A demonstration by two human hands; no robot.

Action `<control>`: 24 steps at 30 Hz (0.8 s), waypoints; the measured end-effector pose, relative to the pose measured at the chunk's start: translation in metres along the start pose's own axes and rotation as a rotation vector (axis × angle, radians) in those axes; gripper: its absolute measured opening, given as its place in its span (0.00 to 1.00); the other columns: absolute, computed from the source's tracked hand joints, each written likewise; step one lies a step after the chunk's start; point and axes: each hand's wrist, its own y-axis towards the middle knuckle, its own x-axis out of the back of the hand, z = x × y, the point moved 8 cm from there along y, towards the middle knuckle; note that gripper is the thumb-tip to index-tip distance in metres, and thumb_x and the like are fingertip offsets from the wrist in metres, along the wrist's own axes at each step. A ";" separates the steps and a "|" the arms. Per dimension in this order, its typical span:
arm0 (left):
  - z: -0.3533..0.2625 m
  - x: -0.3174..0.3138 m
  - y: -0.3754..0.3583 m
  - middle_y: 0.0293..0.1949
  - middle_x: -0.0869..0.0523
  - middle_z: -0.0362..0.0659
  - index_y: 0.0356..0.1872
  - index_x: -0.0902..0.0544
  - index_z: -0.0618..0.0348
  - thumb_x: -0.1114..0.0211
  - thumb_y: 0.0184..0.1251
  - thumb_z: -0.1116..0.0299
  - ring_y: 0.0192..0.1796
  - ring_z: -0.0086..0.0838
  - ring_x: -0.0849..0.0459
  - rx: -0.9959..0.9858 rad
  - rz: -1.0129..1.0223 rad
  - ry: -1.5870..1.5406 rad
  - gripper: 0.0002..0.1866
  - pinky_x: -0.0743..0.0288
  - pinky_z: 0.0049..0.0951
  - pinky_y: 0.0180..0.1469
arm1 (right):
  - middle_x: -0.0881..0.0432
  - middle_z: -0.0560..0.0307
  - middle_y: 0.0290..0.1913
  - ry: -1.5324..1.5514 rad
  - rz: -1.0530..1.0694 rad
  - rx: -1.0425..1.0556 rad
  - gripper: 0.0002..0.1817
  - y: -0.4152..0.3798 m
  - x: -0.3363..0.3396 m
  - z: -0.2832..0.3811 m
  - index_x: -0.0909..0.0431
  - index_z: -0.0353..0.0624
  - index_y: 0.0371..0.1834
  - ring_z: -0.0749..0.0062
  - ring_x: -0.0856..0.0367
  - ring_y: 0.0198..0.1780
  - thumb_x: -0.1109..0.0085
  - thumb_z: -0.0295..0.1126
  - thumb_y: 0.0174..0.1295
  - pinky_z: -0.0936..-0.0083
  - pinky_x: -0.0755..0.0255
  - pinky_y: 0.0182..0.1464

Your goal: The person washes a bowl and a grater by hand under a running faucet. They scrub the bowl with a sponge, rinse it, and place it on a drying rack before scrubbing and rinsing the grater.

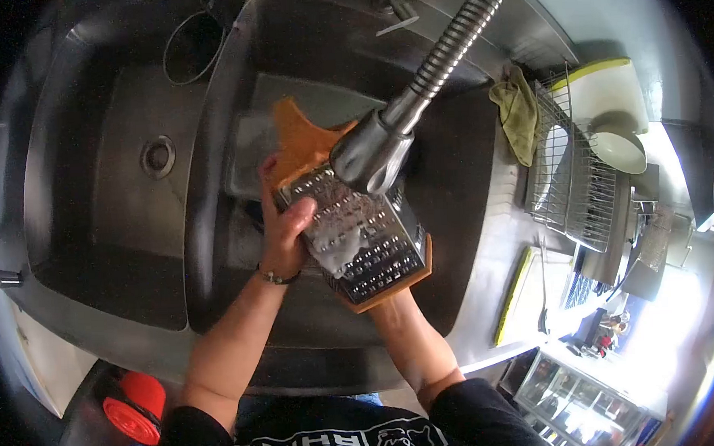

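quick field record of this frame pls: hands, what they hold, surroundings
left hand: on the face of the grater, holding it
right hand: hidden under the grater, grip not visible
grater: metal box type, orange base, soapy patch on it
faucet: spray head right above the grater
sink: two steel basins
right side: dish rack, green cloth

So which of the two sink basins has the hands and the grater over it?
The right basin, under the faucet head. Left hand grips the box grater there; the left basin shows only its drain.
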 end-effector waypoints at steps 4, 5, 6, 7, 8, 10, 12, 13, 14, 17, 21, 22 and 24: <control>0.011 0.000 -0.004 0.53 0.28 0.42 0.63 0.41 0.55 0.34 0.47 0.57 0.54 0.31 0.27 0.172 -0.087 -0.082 0.40 0.31 0.35 0.56 | 0.26 0.53 0.54 0.381 0.032 -0.110 0.19 -0.010 -0.001 -0.004 0.33 0.43 0.57 0.62 0.26 0.53 0.57 0.40 0.66 0.65 0.30 0.55; 0.008 -0.005 -0.002 0.53 0.27 0.42 0.62 0.40 0.55 0.34 0.47 0.56 0.55 0.31 0.26 0.177 -0.071 -0.062 0.39 0.31 0.36 0.56 | 0.26 0.53 0.55 0.475 0.047 -0.132 0.20 -0.011 -0.002 -0.002 0.33 0.43 0.57 0.62 0.26 0.54 0.57 0.41 0.66 0.64 0.30 0.55; 0.016 -0.001 -0.003 0.52 0.26 0.44 0.60 0.37 0.57 0.35 0.49 0.53 0.53 0.31 0.25 0.180 -0.032 -0.110 0.38 0.29 0.35 0.54 | 0.27 0.53 0.55 0.570 0.063 -0.157 0.20 -0.012 -0.004 -0.001 0.33 0.43 0.57 0.61 0.26 0.54 0.57 0.41 0.66 0.63 0.30 0.55; 0.016 0.004 -0.003 0.52 0.26 0.44 0.60 0.37 0.57 0.35 0.49 0.53 0.53 0.31 0.25 0.177 -0.031 -0.107 0.38 0.29 0.35 0.54 | 0.27 0.53 0.55 0.667 0.081 -0.184 0.21 -0.012 -0.007 0.000 0.33 0.43 0.58 0.61 0.26 0.54 0.57 0.41 0.66 0.63 0.30 0.56; 0.013 0.008 -0.003 0.52 0.26 0.44 0.60 0.36 0.58 0.35 0.50 0.52 0.52 0.32 0.24 0.135 -0.037 -0.142 0.37 0.28 0.34 0.53 | 0.27 0.53 0.56 0.766 0.098 -0.211 0.21 -0.013 -0.010 -0.001 0.33 0.43 0.58 0.60 0.26 0.54 0.57 0.41 0.66 0.62 0.30 0.56; 0.001 0.013 -0.001 0.51 0.25 0.45 0.58 0.34 0.59 0.39 0.53 0.52 0.51 0.32 0.23 0.018 -0.009 -0.038 0.33 0.27 0.33 0.50 | 0.27 0.52 0.56 0.963 0.123 -0.260 0.22 -0.016 -0.016 -0.001 0.34 0.42 0.59 0.60 0.27 0.55 0.57 0.42 0.66 0.61 0.31 0.57; 0.001 0.018 0.004 0.51 0.25 0.45 0.58 0.34 0.60 0.40 0.54 0.52 0.51 0.32 0.23 0.058 -0.053 -0.041 0.33 0.27 0.34 0.50 | 0.27 0.52 0.56 0.856 0.045 -0.195 0.24 -0.023 -0.013 0.003 0.33 0.43 0.59 0.57 0.27 0.55 0.56 0.45 0.65 0.57 0.30 0.55; 0.000 0.020 0.002 0.50 0.25 0.44 0.58 0.34 0.60 0.41 0.54 0.53 0.51 0.32 0.23 0.102 -0.103 -0.041 0.32 0.27 0.34 0.50 | 0.26 0.52 0.56 0.753 -0.034 -0.136 0.25 -0.028 -0.010 0.007 0.32 0.45 0.59 0.55 0.27 0.55 0.55 0.49 0.64 0.53 0.30 0.54; -0.006 0.003 0.001 0.50 0.25 0.44 0.57 0.34 0.60 0.42 0.54 0.53 0.50 0.32 0.23 0.114 -0.073 -0.098 0.31 0.28 0.34 0.51 | 0.26 0.50 0.56 0.419 -0.306 -0.170 0.31 -0.026 0.009 0.004 0.30 0.47 0.57 0.52 0.27 0.55 0.57 0.58 0.61 0.50 0.30 0.54; -0.005 0.000 0.000 0.49 0.24 0.44 0.56 0.33 0.60 0.42 0.54 0.52 0.50 0.33 0.23 0.051 -0.074 0.014 0.31 0.28 0.35 0.51 | 0.27 0.50 0.57 1.038 0.048 -0.130 0.36 -0.017 -0.011 0.018 0.30 0.48 0.58 0.50 0.27 0.55 0.59 0.65 0.57 0.51 0.33 0.56; 0.010 -0.008 0.000 0.55 0.26 0.46 0.59 0.33 0.61 0.44 0.56 0.52 0.56 0.35 0.26 0.276 0.171 -0.545 0.32 0.30 0.37 0.56 | 0.30 0.49 0.60 0.825 -0.219 -0.029 0.38 -0.032 -0.032 0.038 0.36 0.49 0.63 0.51 0.28 0.56 0.66 0.64 0.58 0.51 0.35 0.57; 0.010 0.001 0.001 0.58 0.28 0.45 0.60 0.34 0.62 0.46 0.59 0.52 0.59 0.34 0.28 0.220 0.150 -0.450 0.32 0.32 0.36 0.59 | 0.32 0.49 0.61 0.738 -0.120 0.059 0.32 -0.039 -0.037 0.043 0.43 0.49 0.67 0.55 0.30 0.58 0.54 0.50 0.61 0.56 0.33 0.56; 0.024 0.013 -0.001 0.58 0.28 0.45 0.60 0.34 0.63 0.45 0.60 0.51 0.59 0.33 0.28 0.240 0.183 -0.388 0.32 0.33 0.36 0.60 | 0.29 0.49 0.58 0.392 -0.282 0.143 0.30 -0.042 -0.026 0.040 0.40 0.45 0.64 0.56 0.29 0.57 0.49 0.43 0.59 0.57 0.31 0.55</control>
